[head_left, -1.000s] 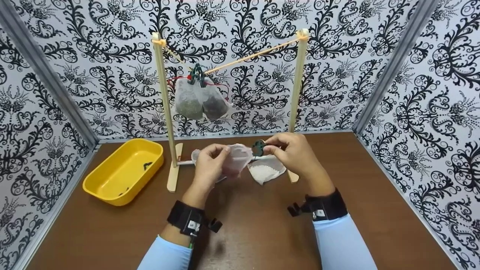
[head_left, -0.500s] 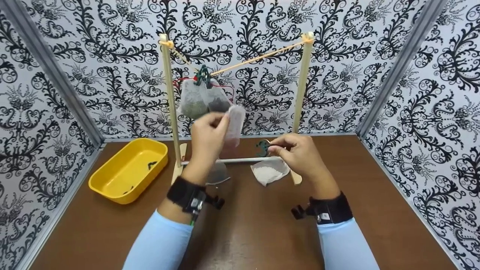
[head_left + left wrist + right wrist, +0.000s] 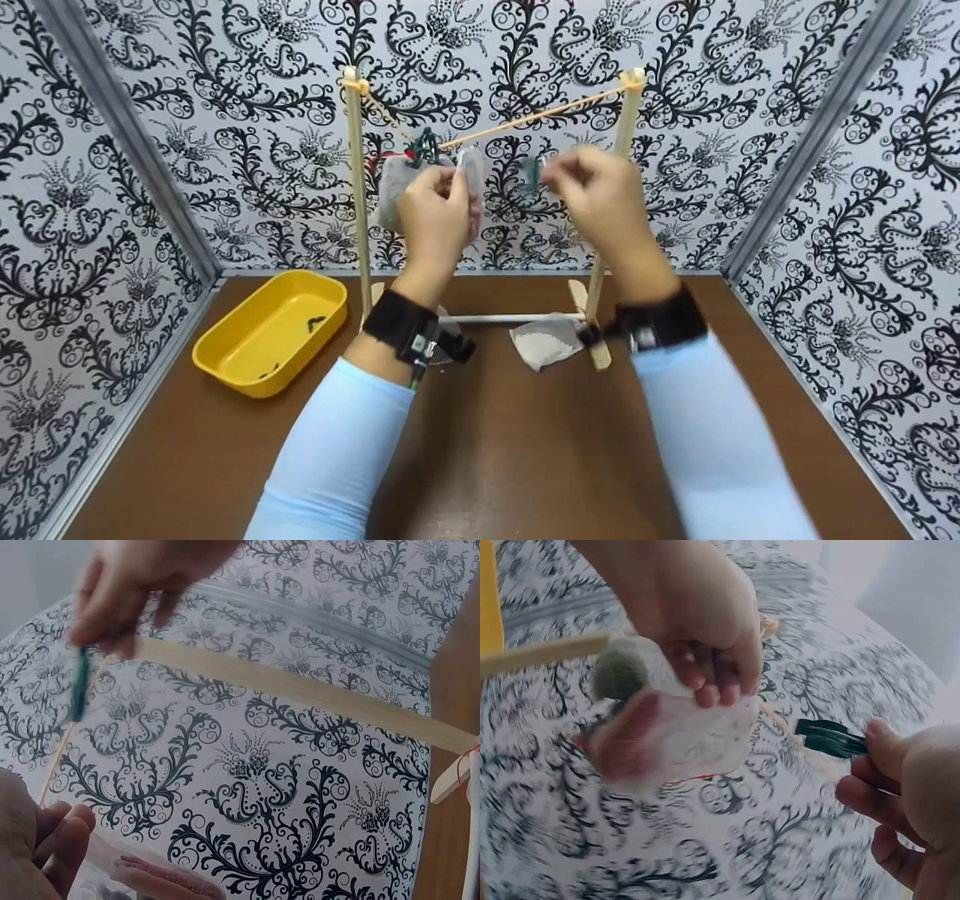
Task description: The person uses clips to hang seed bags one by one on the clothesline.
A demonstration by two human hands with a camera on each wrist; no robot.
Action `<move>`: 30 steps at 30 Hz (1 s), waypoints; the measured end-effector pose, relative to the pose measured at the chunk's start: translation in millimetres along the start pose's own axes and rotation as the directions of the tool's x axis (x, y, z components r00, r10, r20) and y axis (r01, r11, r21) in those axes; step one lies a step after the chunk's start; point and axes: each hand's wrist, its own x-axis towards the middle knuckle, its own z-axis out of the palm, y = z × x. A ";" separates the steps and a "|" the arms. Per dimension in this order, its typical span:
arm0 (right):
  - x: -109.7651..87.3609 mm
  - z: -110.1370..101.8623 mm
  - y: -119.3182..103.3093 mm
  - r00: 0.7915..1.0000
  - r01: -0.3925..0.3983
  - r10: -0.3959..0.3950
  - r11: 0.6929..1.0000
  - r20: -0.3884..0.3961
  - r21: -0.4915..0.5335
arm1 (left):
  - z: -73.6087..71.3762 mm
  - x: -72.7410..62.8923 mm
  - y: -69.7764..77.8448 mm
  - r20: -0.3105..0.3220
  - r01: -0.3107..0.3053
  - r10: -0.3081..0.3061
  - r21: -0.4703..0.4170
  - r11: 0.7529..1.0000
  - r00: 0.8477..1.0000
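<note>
My left hand [image 3: 439, 217] pinches the top edge of a translucent pouch [image 3: 697, 735] with reddish contents in its lower end, beside the sagging cord [image 3: 532, 118]. My right hand [image 3: 604, 195] holds a dark green clip [image 3: 829, 739] between thumb and fingers, to the right of the pouch and apart from it. Two similar pouches hang on the cord from green clips [image 3: 425, 148]; the grey-green filled one [image 3: 391, 199] shows left of my left hand, which hides most of the other.
Wooden posts [image 3: 356, 187] hold the cord, with a white crossbar [image 3: 491, 319] low between them. A pouch of white grains [image 3: 544, 345] lies on the table by the right post. On the left stands a yellow tub [image 3: 259, 386] with small dark clips [image 3: 316, 322] inside.
Both hands have risen from low above the table to near cord height. The left carries the reddish pouch beside the hanging ones; the right, raised later, brings the green clip up.
</note>
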 end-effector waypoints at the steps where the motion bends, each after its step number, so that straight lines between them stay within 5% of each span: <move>1: 12.7 -0.6 -8.8 1.000 0.004 -0.004 0.999 0.002 -0.033 | 1.2 1.3 0.8 0.006 0.011 -0.011 0.001 1.000 1.000; 7: 71.7 4.6 -45.0 0.995 0.069 -0.044 0.948 0.086 -0.312 | 7.8 4.9 3.9 0.050 0.065 -0.066 0.018 0.998 0.997; 12: 96.1 15.4 -54.4 0.975 0.048 0.055 0.895 0.216 -0.444 | 12.9 6.4 5.1 0.059 0.066 -0.067 0.023 0.998 0.996; 17: 104.3 25.6 -54.3 0.961 0.022 0.111 0.882 0.253 -0.471 | 14.8 8.6 3.0 0.075 0.074 -0.074 -0.001 0.997 0.994; 22: 102.3 33.7 -50.7 0.938 0.025 0.143 0.880 0.315 -0.475 | 12.8 9.1 -0.3 0.040 -0.004 0.002 0.055 0.998 0.999; 30: 95.6 37.1 -53.1 0.903 0.109 0.127 0.857 0.411 -0.504 | 6.8 8.8 -7.4 0.027 -0.057 0.055 0.066 0.996 0.998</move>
